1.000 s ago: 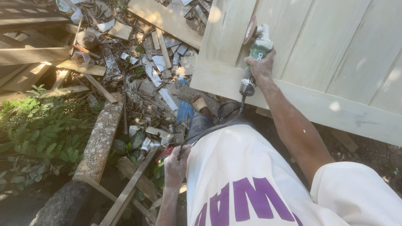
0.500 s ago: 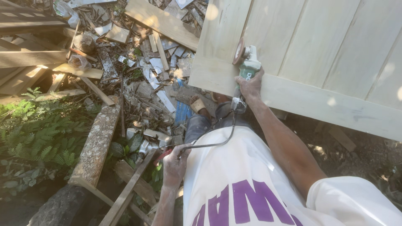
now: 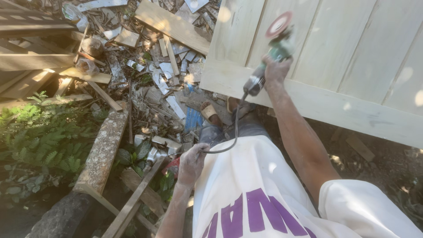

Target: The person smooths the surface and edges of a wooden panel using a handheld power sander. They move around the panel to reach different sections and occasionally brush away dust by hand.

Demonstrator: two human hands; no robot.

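My right hand (image 3: 276,68) grips a green angle grinder (image 3: 272,49) by its body, its reddish disc (image 3: 279,24) tilted up and facing me, over a pale wooden panelled door (image 3: 343,57) lying flat in front of me. A black power cord (image 3: 232,128) runs from the grinder's tail down to my left hand (image 3: 192,164), which is closed around it beside my hip. I wear a white shirt (image 3: 260,189) with purple letters.
Scrap boards and wood offcuts (image 3: 163,66) litter the ground to the left of the door. A weathered plank (image 3: 102,152) lies diagonally at lower left, with green ferns (image 3: 39,136) beside it. Dark timber frames (image 3: 31,39) stand at upper left. My sandalled foot (image 3: 209,111) shows below the door's edge.
My right hand lifted the grinder up and to the right, turning the disc off the door's surface so its face points up. My left hand kept hold of the cord.
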